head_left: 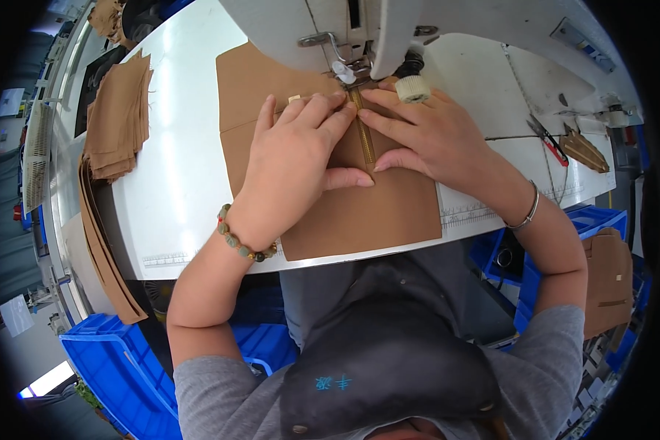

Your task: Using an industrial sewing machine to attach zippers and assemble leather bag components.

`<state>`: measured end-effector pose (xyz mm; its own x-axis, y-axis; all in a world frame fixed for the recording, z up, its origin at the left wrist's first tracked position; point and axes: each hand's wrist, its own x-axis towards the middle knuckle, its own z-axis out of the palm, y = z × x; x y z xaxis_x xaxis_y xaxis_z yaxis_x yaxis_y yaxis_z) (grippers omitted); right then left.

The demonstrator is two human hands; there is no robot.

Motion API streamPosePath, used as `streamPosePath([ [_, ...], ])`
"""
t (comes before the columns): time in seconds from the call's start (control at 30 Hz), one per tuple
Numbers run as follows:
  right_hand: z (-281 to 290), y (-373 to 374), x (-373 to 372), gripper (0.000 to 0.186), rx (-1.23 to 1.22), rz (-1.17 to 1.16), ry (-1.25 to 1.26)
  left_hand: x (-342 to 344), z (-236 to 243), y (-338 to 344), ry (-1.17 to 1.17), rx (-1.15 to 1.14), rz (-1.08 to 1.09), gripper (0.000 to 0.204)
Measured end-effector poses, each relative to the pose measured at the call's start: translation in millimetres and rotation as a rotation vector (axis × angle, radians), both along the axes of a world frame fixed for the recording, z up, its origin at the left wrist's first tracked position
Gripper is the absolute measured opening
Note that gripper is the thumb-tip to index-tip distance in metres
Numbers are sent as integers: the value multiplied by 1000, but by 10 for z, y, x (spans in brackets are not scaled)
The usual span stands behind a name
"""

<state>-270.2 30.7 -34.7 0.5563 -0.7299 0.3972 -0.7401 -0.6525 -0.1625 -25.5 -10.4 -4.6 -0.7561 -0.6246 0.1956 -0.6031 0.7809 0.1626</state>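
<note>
A brown fabric panel (359, 216) lies on the white sewing machine table. Down its upper middle runs a gold-toothed zipper (367, 141), its far end at the presser foot (353, 73) of the sewing machine (323, 18). My left hand (301, 136) rests on the panel left of the zipper, fingers spread and fingertips beside the teeth. On the other side my right hand (429, 132) lies with fingers stretched out, forefinger close to the foot and thumb near the zipper's near end. Both hands press on the cloth without gripping it. The needle tip is hard to make out.
Stacked brown fabric pieces (117, 121) lie at the left, with long brown strips (106, 249) hanging over the edge. Red-handled snips (548, 141) and a brown pointed piece (585, 149) are at the right. Blue bins (121, 367) stand below, and a brown panel (607, 282) hangs lower right.
</note>
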Motion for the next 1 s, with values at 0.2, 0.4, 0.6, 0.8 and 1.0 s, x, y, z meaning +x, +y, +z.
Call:
streamPosePath([
  [0.2,-25,-7,-9,56,-36,38,-43,-5,-38,-6,117,25,-36,83],
  [0.4,-16,32,5,54,-26,55,-85,9,-60,0,158,31,-38,80],
  [0.6,-11,-5,24,52,-10,28,-85,7,-62,-99,145,44,-33,80],
  [0.8,6,18,0,41,12,62,-133,42,-86,7,165,60,3,68],
  [1.0,4,75,2,31,1,134,-207,72,-105,314,210,148,24,54],
])
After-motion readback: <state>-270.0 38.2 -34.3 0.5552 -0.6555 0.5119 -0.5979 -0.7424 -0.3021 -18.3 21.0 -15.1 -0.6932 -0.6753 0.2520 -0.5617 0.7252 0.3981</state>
